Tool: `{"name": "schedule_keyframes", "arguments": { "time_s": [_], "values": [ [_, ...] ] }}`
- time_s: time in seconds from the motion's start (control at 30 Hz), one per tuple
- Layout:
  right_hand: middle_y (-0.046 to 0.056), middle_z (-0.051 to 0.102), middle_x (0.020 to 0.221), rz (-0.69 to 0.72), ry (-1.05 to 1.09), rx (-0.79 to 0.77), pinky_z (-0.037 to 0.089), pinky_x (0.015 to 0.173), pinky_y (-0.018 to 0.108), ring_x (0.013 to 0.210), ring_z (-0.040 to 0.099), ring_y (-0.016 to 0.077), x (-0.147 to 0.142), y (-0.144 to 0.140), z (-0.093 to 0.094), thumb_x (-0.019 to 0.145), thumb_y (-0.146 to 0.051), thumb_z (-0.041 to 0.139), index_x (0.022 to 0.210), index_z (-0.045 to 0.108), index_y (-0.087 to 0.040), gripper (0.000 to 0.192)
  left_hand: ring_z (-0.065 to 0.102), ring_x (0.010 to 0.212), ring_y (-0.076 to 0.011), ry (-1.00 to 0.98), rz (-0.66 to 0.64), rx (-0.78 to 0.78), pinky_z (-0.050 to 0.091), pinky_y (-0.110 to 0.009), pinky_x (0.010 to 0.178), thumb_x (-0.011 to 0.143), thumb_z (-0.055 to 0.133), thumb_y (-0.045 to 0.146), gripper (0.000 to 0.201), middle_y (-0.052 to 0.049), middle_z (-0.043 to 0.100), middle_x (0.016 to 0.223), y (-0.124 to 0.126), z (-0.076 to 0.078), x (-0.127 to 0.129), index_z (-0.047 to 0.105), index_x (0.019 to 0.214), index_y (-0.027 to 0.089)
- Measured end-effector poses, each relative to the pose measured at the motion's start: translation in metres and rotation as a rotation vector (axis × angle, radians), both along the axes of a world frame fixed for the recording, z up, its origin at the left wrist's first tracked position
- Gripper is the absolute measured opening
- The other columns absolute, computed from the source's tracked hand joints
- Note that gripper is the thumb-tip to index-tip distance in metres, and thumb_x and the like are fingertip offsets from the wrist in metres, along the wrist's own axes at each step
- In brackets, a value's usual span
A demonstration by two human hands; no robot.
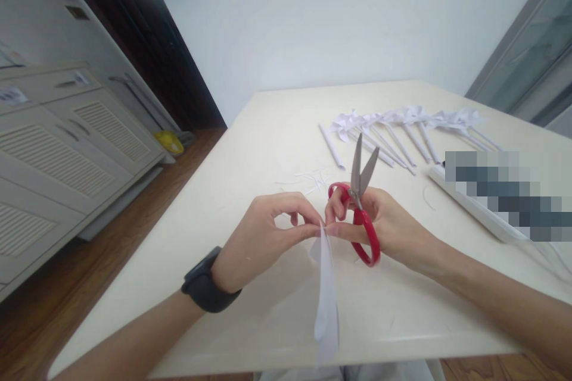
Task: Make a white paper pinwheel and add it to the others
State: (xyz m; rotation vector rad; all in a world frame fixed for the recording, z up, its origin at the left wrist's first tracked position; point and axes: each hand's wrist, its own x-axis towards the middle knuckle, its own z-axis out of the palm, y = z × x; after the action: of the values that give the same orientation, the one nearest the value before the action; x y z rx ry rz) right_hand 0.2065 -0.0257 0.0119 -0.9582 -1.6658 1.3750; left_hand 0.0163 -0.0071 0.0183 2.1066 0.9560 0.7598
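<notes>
A folded strip of white paper (pixel 328 297) hangs down toward the table's front edge, its top end pinched between the fingertips of both hands. My left hand (pixel 279 229), with a black band on the wrist, closes thumb and forefinger on that end. My right hand (pixel 379 220) pinches the same end from the other side. Red-handled scissors (pixel 367 238) hang on the right hand's fingers, blades partly spread and pointing up and away. Thin paper slivers (pixel 317 178) lie on the table beyond the hands.
Several white paper pinwheel-like pieces (pixel 411 116) on rolled sticks lie in a row at the back right of the white table (pixel 232 190). A single rolled paper tube (pixel 331 146) lies left of them. A white box-like object (pixel 473 205), partly blurred out, sits at right.
</notes>
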Motion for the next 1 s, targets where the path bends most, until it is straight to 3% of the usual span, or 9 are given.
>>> {"name": "schedule_keyframes", "arguments": {
  "time_s": [0.27,1.0],
  "values": [
    [-0.003,0.052,0.073,0.000,0.051,0.039,0.040,0.065,0.023,0.071,0.050,0.0111,0.0014,0.0004,-0.0003,0.075,-0.017,0.063,0.071,0.045,-0.020,0.019,0.055,0.070,-0.0127,-0.094,-0.003,-0.100,0.043,-0.024,0.064,0.079,0.059,0.023,0.009,-0.001,0.064,0.076,-0.0020,0.0002,0.0024,0.064,0.073,0.018],
    [-0.003,0.054,0.077,0.028,0.041,0.109,0.041,0.073,0.025,0.076,0.052,0.0115,0.0035,-0.0002,-0.0029,0.074,-0.007,0.062,0.075,0.047,-0.020,0.020,0.053,0.069,-0.0119,-0.078,0.005,0.093,0.040,-0.026,0.064,0.080,0.056,0.014,0.009,-0.001,0.061,0.074,-0.0092,-0.0020,0.0036,0.060,0.072,0.017]
  ]
}}
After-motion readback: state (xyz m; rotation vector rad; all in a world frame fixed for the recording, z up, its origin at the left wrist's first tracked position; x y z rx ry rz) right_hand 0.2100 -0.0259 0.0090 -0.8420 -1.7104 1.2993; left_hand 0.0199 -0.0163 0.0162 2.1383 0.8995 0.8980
